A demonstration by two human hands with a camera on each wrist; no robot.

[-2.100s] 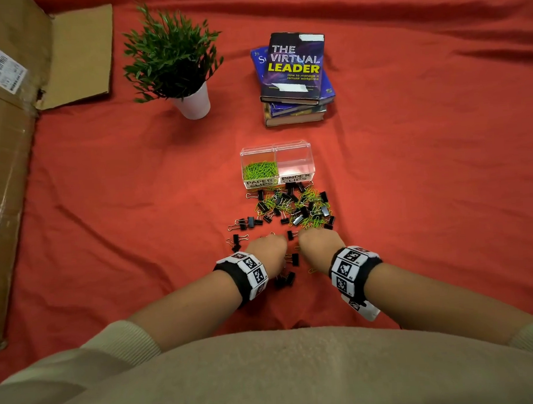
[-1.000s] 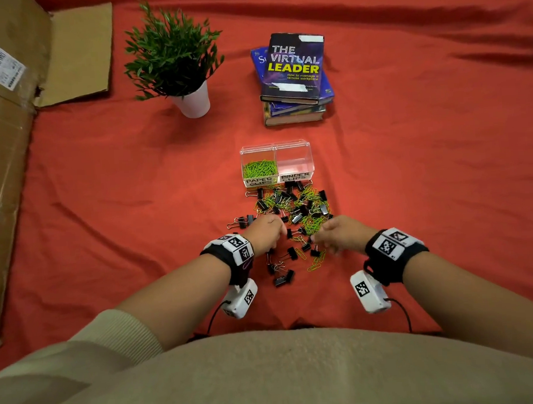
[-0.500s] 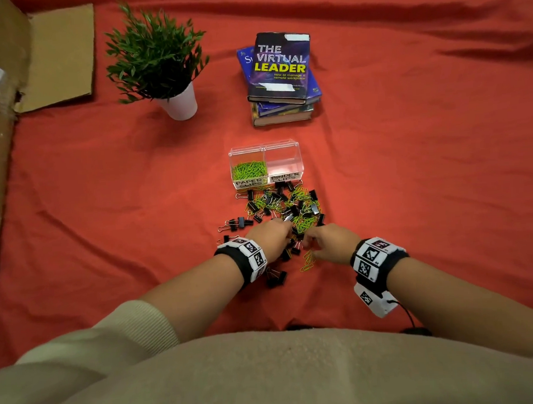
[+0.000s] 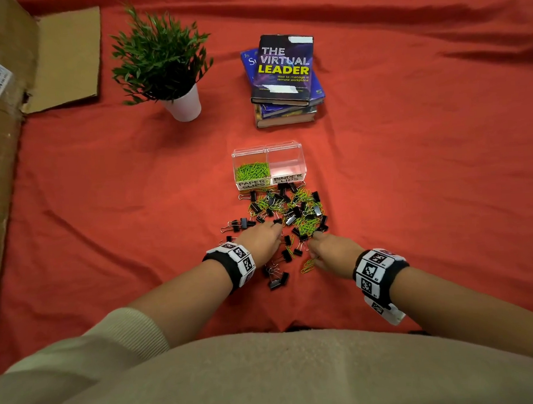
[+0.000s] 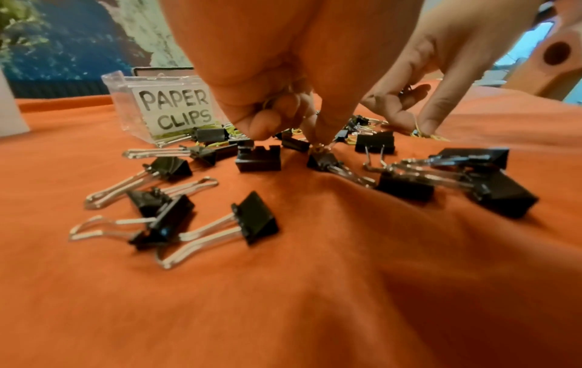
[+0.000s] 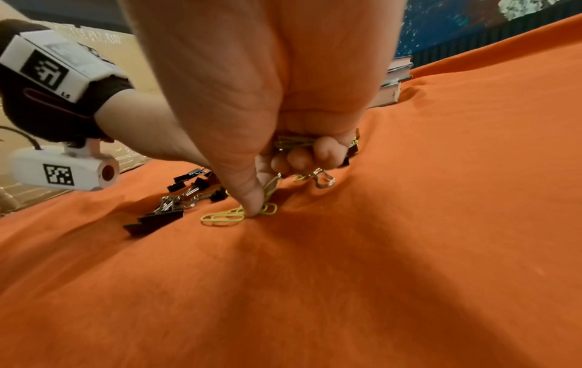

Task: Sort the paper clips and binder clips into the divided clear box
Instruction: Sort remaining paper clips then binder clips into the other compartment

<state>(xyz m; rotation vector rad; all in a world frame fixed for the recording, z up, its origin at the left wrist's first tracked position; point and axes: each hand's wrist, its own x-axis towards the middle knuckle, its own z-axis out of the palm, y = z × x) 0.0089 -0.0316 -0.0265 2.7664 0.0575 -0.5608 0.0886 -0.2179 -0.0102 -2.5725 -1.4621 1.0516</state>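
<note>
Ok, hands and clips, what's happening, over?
Left hand pinching a clip in the pile. Right hand gripping green paper clips. Binder side of clear box empty. Black binder clips tangled in.

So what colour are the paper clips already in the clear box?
Bright lime green. The paper clips fill the left compartment of the clear box, seen best in the head view.

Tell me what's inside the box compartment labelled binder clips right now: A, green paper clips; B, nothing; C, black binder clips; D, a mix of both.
B: in the head view the binder clips compartment of the clear box shows only its bare floor, while the green paper clips fill the other half and the black binder clips lie on the cloth.
</note>
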